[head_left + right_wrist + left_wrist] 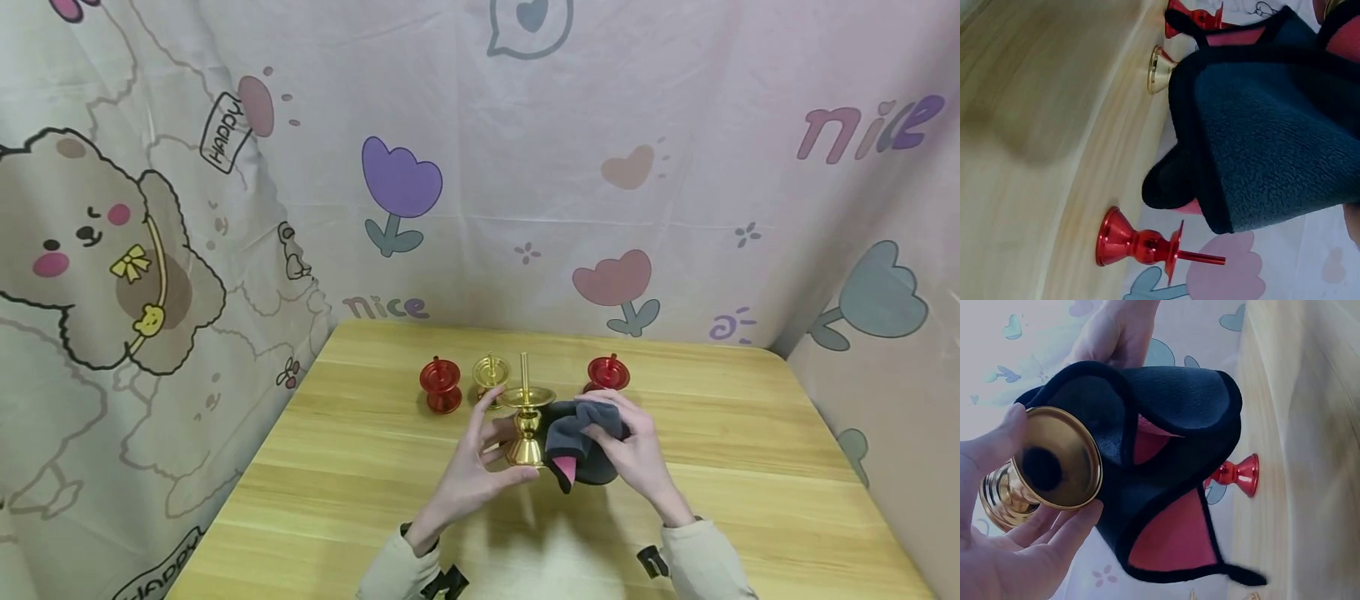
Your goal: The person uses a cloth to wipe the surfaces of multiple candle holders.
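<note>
A gold candle holder [528,425] with a spike on top is held upright above the table by my left hand [470,475], thumb near its base and fingers behind it. In the left wrist view its hollow base [1063,456] faces the camera. My right hand [633,446] grips a dark grey cleaning cloth [585,433] with black edging and a pink underside. The cloth hangs bunched right beside the holder's stem and base. Some of my right fingers are hidden behind the cloth.
Behind my hands on the wooden table [337,467] stand a red candle holder [441,383] at left, a second gold one [491,371] beside it, and another red one [608,372] at right. A printed curtain [510,167] hangs behind the table.
</note>
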A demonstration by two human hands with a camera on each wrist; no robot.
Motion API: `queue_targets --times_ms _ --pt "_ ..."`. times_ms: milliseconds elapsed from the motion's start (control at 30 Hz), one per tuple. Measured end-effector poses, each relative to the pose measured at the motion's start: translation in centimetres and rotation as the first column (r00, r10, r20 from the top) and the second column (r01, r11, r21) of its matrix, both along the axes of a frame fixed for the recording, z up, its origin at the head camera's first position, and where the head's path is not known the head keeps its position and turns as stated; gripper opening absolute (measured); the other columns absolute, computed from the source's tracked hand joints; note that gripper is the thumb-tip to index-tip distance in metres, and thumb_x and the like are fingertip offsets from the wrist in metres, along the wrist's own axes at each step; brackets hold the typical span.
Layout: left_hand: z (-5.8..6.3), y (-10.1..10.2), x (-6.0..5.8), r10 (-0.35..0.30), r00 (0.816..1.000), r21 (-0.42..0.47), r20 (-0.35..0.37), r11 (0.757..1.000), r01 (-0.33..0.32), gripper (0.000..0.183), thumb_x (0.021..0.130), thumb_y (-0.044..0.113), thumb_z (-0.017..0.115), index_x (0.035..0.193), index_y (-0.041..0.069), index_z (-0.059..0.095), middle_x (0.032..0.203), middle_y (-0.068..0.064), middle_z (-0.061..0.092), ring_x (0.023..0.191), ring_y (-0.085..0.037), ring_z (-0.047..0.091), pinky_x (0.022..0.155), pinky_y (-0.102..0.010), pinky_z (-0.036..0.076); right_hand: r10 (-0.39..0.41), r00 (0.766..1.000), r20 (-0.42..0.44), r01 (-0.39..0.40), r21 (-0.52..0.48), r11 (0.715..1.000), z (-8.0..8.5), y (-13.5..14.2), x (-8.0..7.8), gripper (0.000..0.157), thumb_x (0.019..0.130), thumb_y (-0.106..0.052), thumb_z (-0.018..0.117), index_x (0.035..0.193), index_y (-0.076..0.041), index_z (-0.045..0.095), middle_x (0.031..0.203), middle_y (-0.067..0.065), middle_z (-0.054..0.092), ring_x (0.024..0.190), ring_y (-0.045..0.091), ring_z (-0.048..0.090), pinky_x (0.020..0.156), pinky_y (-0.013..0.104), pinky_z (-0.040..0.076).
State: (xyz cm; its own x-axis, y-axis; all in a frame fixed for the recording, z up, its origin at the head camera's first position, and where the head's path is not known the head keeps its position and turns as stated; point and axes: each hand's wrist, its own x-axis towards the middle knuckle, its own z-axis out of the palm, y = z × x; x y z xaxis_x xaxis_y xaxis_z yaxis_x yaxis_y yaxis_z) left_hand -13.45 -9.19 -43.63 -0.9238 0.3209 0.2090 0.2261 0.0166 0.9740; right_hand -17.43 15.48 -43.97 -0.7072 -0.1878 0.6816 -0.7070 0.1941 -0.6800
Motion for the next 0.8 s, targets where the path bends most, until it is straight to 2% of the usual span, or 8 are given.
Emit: queue_targets --times_ms 133,200,300,433,633,733,800 --pt "0.0 0.2 -0.1 0.024 0.999 -0.021 -0.032 0.999 -0.025 0.108 0.079 0.011 0.086 0.159 0.032 0.017 0.131 -0.019 0.065 0.125 -0.035 0.061 0.106 -0.054 0.051 -0.002 0.999 0.04 0.003 -0.035 0.999 -0.1 -0.3 0.2 0.037 0.077 0.02 0.072 0.109 0.002 0.073 0.11 -0.002 0.073 0.107 -0.001 0.065 0.096 0.012 0.048" --pt "0.1 0.4 -0.1 0.042 0.998 -0.031 -0.052 0.999 -0.043 0.107 0.078 0.013 0.086 0.159 0.031 0.017 0.129 -0.017 0.067 0.123 -0.033 0.062 0.105 -0.053 0.052 -0.016 0.999 0.05 0.019 -0.057 0.998 -0.2 -0.9 0.4 0.035 0.078 0.02 0.072 0.109 0.003 0.073 0.111 -0.003 0.071 0.109 -0.001 0.063 0.096 0.012 0.048" --pt "0.2 0.7 0.0 0.062 0.995 -0.045 -0.078 0.997 -0.066 0.107 0.078 0.014 0.087 0.158 0.029 0.018 0.127 -0.015 0.068 0.121 -0.03 0.064 0.102 -0.049 0.055 -0.054 0.998 0.022 0.055 -0.069 0.996 -0.3 -2.0 0.7 0.035 0.078 0.019 0.072 0.11 0.006 0.072 0.111 0.007 0.066 0.11 0.0 0.059 0.096 0.01 0.047" --pt "0.3 1.0 0.3 0.066 0.993 -0.06 -0.102 0.996 -0.072 0.11 0.076 0.014 0.088 0.159 0.026 0.017 0.127 -0.014 0.069 0.118 -0.03 0.065 0.1 -0.046 0.057 -0.091 0.996 -0.014 0.09 -0.035 0.995 -0.1 -3.1 1.3 0.036 0.077 0.019 0.073 0.11 0.006 0.072 0.108 0.015 0.062 0.108 -0.002 0.057 0.094 0.007 0.046" --pt "0.5 1.2 0.3 0.055 0.989 -0.078 -0.134 0.995 -0.066 0.108 0.077 0.005 0.086 0.159 0.021 0.017 0.124 -0.016 0.069 0.12 -0.033 0.064 0.101 -0.051 0.055 -0.116 0.993 0.021 0.117 -0.028 0.993 0.3 -3.6 2.0 0.036 0.074 0.013 0.08 0.105 -0.002 0.073 0.099 0.01 0.074 0.099 -0.005 0.064 0.088 0.01 0.049" --pt "0.4 1.2 0.3 0.041 0.987 -0.093 -0.152 0.994 -0.056 0.107 0.079 0.002 0.083 0.16 0.021 0.017 0.124 -0.016 0.068 0.12 -0.033 0.063 0.101 -0.05 0.055 -0.118 0.991 -0.057 0.115 -0.055 0.992 0.0 -3.5 1.9 0.04 0.068 0.015 0.082 0.102 -0.004 0.073 0.093 0.011 0.075 0.096 -0.003 0.066 0.087 0.011 0.05" --pt "0.4 1.2 0.3 0.031 0.987 -0.092 -0.158 0.995 -0.046 0.106 0.079 0.0 0.083 0.159 0.021 0.017 0.125 -0.016 0.068 0.12 -0.033 0.063 0.1 -0.047 0.056 -0.095 0.985 -0.144 0.083 -0.083 0.993 -0.2 -3.6 1.7 0.042 0.065 0.02 0.079 0.1 -0.002 0.074 0.091 0.013 0.074 0.096 0.0 0.067 0.089 0.012 0.051"
